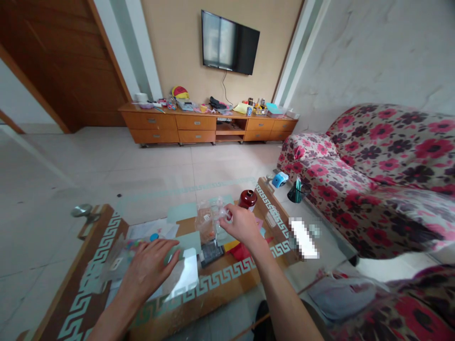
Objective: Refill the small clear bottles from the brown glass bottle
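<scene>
My right hand (243, 226) is closed, fingertips pinched on the gathered top of a crumpled clear plastic bag (204, 218) over the glass table. Just behind that hand stands a dark red-brown bottle (248, 200) with a narrow neck. Fingers stretched out, my left hand (151, 260) is open above the left side of the table and holds nothing. Beside and partly under it lies another clear plastic bag (119, 255) with small colourful pieces inside. A round blue piece (154, 237) shows just past the left fingers. Between the hands lies a flat dark object (212, 254).
The glass coffee table (188, 296) has a patterned border. A black mesh pen holder (295, 193) and a blue packet (280, 179) stand at its right. A flowered sofa (369, 161) lines the right side; a drawer cabinet (159, 128) stands beneath the television (231, 42).
</scene>
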Action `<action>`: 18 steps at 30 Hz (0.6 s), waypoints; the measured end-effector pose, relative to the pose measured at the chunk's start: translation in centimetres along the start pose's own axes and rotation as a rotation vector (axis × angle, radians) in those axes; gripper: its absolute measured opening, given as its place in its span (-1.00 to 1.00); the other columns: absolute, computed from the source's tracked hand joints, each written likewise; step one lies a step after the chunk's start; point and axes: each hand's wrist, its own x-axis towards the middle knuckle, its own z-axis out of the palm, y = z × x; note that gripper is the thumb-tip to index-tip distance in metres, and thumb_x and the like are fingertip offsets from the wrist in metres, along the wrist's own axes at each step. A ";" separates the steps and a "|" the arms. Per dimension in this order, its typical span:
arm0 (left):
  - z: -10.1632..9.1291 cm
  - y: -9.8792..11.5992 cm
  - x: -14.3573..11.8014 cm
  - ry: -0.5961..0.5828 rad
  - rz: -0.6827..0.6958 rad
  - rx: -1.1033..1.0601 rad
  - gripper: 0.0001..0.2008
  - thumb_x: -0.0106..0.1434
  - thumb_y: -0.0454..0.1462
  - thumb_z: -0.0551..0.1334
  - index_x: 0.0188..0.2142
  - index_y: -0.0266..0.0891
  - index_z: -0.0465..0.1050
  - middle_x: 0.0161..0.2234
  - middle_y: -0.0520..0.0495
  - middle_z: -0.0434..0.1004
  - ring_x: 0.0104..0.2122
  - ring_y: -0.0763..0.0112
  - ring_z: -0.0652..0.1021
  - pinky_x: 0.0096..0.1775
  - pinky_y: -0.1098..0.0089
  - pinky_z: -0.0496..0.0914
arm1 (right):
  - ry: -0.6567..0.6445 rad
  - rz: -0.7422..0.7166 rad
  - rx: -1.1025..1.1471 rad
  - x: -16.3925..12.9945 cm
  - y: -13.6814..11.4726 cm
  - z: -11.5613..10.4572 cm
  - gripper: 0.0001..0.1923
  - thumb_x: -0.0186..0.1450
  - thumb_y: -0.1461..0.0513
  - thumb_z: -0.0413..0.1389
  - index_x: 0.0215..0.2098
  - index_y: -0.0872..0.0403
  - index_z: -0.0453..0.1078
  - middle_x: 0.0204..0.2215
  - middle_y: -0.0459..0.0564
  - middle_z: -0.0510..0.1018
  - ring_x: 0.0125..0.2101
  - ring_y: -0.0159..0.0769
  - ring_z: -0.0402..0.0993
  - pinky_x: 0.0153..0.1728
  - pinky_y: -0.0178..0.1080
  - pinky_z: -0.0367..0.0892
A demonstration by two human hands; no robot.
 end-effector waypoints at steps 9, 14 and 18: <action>-0.2 -0.2 -0.5 0.156 -0.082 -0.126 -0.46 0.45 0.06 0.18 0.30 -0.09 0.42 0.08 -0.19 0.67 0.03 -0.01 0.65 0.13 0.04 0.46 | 0.079 -0.236 0.181 -2.2 -3.8 -0.5 -0.55 0.43 0.15 0.11 0.27 -0.13 0.37 0.04 -0.01 0.64 -0.04 -0.15 0.58 -0.08 -0.18 0.43; -0.7 1.8 -0.4 0.153 -0.099 -0.421 -0.43 0.45 0.06 0.22 0.35 -0.03 0.35 0.03 -0.08 0.69 -0.09 0.19 0.69 -0.05 0.26 0.57 | -0.124 -0.554 0.127 -3.6 -6.2 3.3 -0.55 0.52 0.13 0.07 0.36 -0.21 0.31 0.04 -0.07 0.64 -0.10 -0.23 0.58 -0.24 -0.27 0.38; -0.5 1.9 -0.6 0.177 -0.067 -0.465 -0.46 0.38 0.08 0.30 0.23 -0.09 0.49 0.07 -0.11 0.68 -0.06 0.16 0.69 0.01 0.23 0.58 | -0.132 -0.563 0.201 -3.6 -6.9 4.9 -0.61 0.54 0.18 0.07 0.31 -0.19 0.34 0.14 -0.12 0.61 -0.04 -0.30 0.59 -0.15 -0.31 0.40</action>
